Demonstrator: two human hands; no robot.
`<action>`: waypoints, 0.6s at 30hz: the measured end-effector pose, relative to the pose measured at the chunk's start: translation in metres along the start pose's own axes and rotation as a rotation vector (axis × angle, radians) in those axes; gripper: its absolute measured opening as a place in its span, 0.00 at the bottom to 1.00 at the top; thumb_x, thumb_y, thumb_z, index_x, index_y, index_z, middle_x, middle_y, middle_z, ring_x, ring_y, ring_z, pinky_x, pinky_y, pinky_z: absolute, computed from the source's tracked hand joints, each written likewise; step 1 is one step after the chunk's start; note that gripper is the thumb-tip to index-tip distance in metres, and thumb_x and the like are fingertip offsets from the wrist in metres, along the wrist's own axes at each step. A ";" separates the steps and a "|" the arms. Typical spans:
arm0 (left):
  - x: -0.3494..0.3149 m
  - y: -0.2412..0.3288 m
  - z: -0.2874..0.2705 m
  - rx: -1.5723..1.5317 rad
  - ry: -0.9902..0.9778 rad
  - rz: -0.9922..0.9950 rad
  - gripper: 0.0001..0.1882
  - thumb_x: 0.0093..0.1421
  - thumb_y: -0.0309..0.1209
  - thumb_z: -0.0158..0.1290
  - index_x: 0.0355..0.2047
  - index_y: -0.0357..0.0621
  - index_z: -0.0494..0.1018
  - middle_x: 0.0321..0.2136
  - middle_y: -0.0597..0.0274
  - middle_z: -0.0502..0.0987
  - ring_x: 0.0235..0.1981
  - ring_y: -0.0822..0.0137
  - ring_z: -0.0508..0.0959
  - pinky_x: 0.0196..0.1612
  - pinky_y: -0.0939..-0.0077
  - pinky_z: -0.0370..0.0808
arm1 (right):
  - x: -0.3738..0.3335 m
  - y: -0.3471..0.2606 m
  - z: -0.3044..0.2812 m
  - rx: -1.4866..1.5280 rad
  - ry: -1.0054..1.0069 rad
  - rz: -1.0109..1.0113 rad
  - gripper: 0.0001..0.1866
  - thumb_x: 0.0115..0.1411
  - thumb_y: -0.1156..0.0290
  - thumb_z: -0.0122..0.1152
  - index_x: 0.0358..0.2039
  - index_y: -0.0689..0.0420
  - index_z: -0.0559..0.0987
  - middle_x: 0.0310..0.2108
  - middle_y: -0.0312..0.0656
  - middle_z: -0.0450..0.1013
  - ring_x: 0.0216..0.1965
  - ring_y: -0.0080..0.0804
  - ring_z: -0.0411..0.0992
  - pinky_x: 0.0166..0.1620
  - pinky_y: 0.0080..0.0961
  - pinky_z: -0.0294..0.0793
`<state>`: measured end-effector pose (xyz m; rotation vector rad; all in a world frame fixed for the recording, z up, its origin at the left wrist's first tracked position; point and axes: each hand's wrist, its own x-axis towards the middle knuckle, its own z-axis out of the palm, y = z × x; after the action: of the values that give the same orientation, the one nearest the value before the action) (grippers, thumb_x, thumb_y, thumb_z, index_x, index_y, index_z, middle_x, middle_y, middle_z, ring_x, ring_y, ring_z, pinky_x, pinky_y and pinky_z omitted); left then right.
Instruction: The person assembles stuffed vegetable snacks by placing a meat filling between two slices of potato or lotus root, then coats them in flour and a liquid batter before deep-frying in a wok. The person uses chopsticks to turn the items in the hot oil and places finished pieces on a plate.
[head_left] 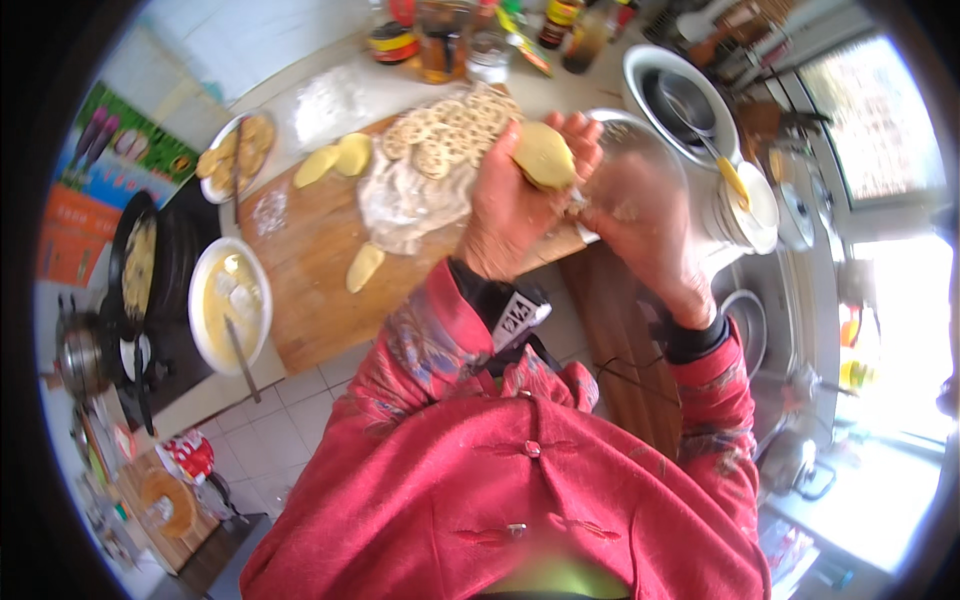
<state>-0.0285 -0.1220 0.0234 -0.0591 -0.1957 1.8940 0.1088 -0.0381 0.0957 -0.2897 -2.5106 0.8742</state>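
Note:
My left hand (500,205) is raised over the front right of the wooden board, palm up, its fingers partly curled. It holds a flat yellow oval slice (543,156), perhaps potato. My right hand (645,220) is beside it, smeared by motion, its fingertips close to the left hand's fingers; whether it holds anything I cannot make out. Partly behind the right hand sits a round bowl (655,145) whose contents are blurred. Pale slices full of holes (455,125), like lotus root, are spread on a whitish cloth (400,215). Several similar yellow slices (366,267) lie on the board (310,300).
Left of the board stands a white bowl (197,330) of yellow liquid with a utensil across it. Beyond are a black pan (118,250) with food and a plate of golden pieces (214,190) under chopsticks. Bottles (440,45) line the back; a white basin (640,65) is at the right.

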 end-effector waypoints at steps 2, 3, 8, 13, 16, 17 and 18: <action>-0.021 0.014 0.005 -0.030 -0.008 -0.011 0.24 0.70 0.46 0.31 0.51 0.36 0.64 0.52 0.45 0.70 0.56 0.46 0.69 0.59 0.51 0.67 | 0.011 -0.022 0.023 0.139 -0.067 0.060 0.11 0.49 0.76 0.67 0.34 0.62 0.77 0.26 0.38 0.73 0.27 0.24 0.69 0.33 0.23 0.70; -0.033 0.023 0.008 -0.021 -0.015 -0.007 0.24 0.70 0.45 0.32 0.52 0.37 0.63 0.52 0.46 0.70 0.56 0.47 0.70 0.59 0.51 0.68 | 0.015 -0.032 0.022 0.135 -0.182 0.158 0.20 0.46 0.79 0.69 0.42 0.61 0.77 0.34 0.33 0.75 0.32 0.21 0.70 0.39 0.21 0.72; -0.082 0.063 0.016 0.296 0.114 0.233 0.25 0.69 0.43 0.37 0.57 0.37 0.62 0.57 0.49 0.67 0.57 0.55 0.68 0.60 0.59 0.65 | 0.034 -0.059 0.069 0.509 -0.063 0.287 0.15 0.60 0.68 0.61 0.42 0.65 0.75 0.33 0.37 0.76 0.35 0.20 0.71 0.40 0.19 0.70; -0.114 0.092 0.012 0.592 0.142 0.358 0.26 0.68 0.43 0.40 0.62 0.42 0.60 0.55 0.55 0.70 0.50 0.66 0.72 0.52 0.70 0.69 | 0.054 -0.064 0.136 0.634 -0.315 0.485 0.17 0.60 0.67 0.60 0.45 0.65 0.75 0.34 0.39 0.76 0.36 0.24 0.72 0.40 0.21 0.71; -0.124 0.113 0.001 0.685 0.123 0.429 0.27 0.68 0.43 0.41 0.62 0.41 0.60 0.56 0.56 0.69 0.54 0.63 0.70 0.56 0.68 0.67 | 0.062 -0.059 0.157 0.765 -0.436 0.353 0.17 0.58 0.67 0.61 0.44 0.66 0.76 0.36 0.39 0.75 0.37 0.25 0.72 0.41 0.22 0.71; -0.125 0.119 -0.005 0.684 0.150 0.444 0.26 0.69 0.43 0.40 0.61 0.41 0.60 0.56 0.56 0.69 0.56 0.62 0.69 0.58 0.67 0.66 | 0.061 -0.060 0.173 0.775 -0.337 0.548 0.17 0.57 0.66 0.61 0.42 0.65 0.77 0.36 0.40 0.75 0.39 0.26 0.72 0.42 0.23 0.71; -0.129 0.125 -0.011 0.613 0.178 0.447 0.26 0.69 0.44 0.39 0.61 0.40 0.60 0.56 0.55 0.69 0.56 0.62 0.69 0.58 0.67 0.66 | 0.069 -0.055 0.179 0.831 -0.445 0.556 0.17 0.57 0.66 0.61 0.42 0.66 0.77 0.36 0.41 0.74 0.40 0.26 0.72 0.43 0.24 0.71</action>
<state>-0.1016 -0.2822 -0.0155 0.1566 0.5638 2.3002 -0.0418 -0.1523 0.0314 -0.5556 -2.1742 2.3049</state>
